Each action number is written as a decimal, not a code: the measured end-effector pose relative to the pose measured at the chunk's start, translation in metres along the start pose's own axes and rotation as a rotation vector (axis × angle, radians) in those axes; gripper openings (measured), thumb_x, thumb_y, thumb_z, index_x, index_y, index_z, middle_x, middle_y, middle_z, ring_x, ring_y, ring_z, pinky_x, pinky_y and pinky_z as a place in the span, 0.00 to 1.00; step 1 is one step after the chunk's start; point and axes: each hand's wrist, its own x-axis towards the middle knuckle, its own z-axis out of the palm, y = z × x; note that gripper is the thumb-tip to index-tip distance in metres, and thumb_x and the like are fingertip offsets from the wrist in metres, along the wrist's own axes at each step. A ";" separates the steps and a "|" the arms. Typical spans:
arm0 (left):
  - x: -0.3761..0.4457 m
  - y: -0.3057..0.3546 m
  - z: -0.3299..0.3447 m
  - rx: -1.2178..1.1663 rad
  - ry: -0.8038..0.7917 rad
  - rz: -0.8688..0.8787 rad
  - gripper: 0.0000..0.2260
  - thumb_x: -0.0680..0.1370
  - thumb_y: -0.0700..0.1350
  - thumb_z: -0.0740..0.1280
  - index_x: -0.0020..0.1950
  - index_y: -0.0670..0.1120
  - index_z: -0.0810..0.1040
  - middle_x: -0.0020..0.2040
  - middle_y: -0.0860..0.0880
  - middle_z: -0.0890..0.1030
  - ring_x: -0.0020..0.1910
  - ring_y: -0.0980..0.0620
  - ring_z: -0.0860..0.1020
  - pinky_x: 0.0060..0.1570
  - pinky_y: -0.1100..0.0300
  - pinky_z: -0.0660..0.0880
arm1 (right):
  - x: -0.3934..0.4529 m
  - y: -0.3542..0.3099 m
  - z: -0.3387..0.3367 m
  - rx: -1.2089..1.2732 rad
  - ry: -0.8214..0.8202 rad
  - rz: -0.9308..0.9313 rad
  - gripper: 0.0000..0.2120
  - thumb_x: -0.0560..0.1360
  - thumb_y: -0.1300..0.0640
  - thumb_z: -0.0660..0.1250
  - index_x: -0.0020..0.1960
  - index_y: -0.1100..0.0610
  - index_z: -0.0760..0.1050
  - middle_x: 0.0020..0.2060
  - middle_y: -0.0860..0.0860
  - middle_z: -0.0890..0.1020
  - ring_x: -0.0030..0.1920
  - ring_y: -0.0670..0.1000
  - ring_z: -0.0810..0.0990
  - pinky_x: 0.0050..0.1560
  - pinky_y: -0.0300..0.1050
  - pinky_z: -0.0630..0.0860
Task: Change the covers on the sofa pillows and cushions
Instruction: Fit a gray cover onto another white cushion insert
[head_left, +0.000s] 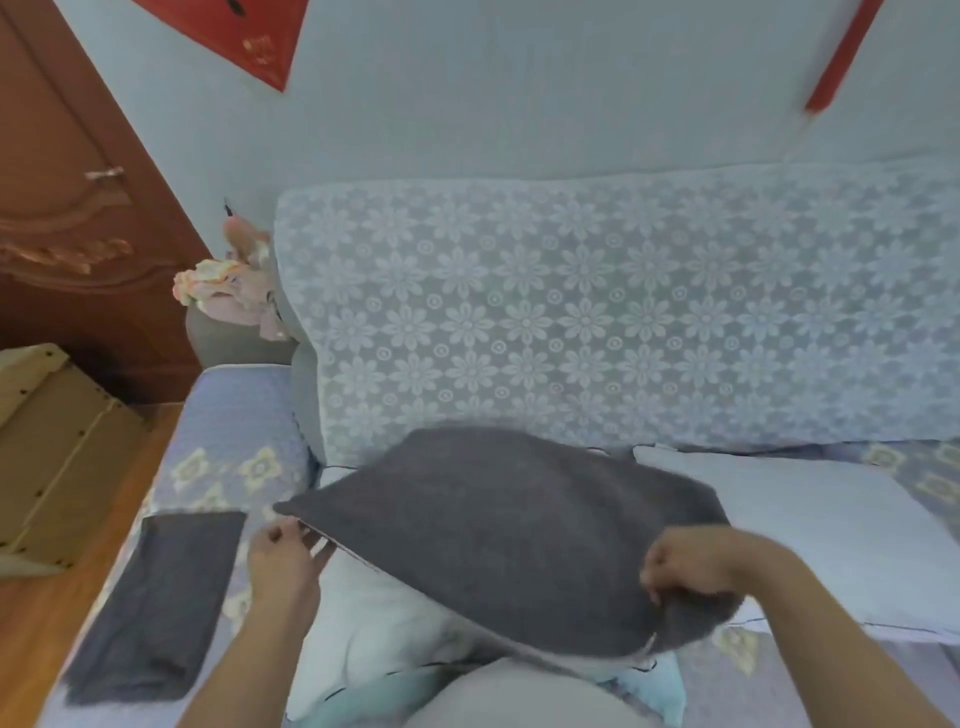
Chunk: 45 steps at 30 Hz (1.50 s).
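Two hands are seen at the near edge of a dark grey cover (498, 525), which is drawn part-way over a white pillow (374, 629) on the sofa seat (234, 415). The open mouth of the cover runs along its near edge, from the corner by the left hand to the corner under the right hand, and the white pillow is left bare below that edge. To the left of the cover, a folded dark grey cloth (156, 603) is laid flat on the seat, apart from it, with patterned seat fabric showing between them. To the right of the cover, a pale pillow (810, 540) is laid on the seat, its near corner tucked just behind the cover's right end. Behind the cover, the sofa back is draped with a white floral lace throw (623, 312). Farther left of the cover, a wooden floor (47, 623), a pale wooden crate (57, 447) and a brown carved door (67, 208) are seen.

The left hand (283, 558) is held at the cover's left corner, thumb on top and fingers under the opening edge, so the edge is pinched. The right hand (685, 566) is curled on top of the cover near its right end, and a fold of the fabric is gripped in the fingers. Both forearms are stretched forward from the bottom of the view.
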 end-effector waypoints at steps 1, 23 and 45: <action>-0.004 -0.007 0.002 0.057 -0.012 0.004 0.11 0.87 0.38 0.52 0.57 0.37 0.73 0.62 0.32 0.79 0.48 0.45 0.80 0.42 0.52 0.81 | 0.008 -0.002 0.018 -0.109 -0.122 0.041 0.10 0.77 0.49 0.64 0.41 0.47 0.82 0.39 0.48 0.81 0.35 0.49 0.77 0.35 0.42 0.75; -0.177 0.107 0.157 0.378 -0.598 0.648 0.19 0.77 0.47 0.73 0.65 0.56 0.71 0.60 0.61 0.73 0.59 0.65 0.75 0.54 0.72 0.74 | -0.068 -0.177 -0.112 0.924 1.014 -0.505 0.16 0.74 0.49 0.72 0.36 0.54 0.68 0.34 0.56 0.77 0.37 0.53 0.80 0.43 0.56 0.80; -0.012 0.189 0.021 1.571 -0.010 1.212 0.05 0.76 0.44 0.70 0.48 0.49 0.74 0.35 0.47 0.78 0.32 0.42 0.78 0.28 0.56 0.66 | 0.008 -0.115 -0.099 1.602 1.015 -0.541 0.05 0.84 0.59 0.61 0.54 0.61 0.72 0.50 0.56 0.79 0.54 0.52 0.83 0.61 0.52 0.80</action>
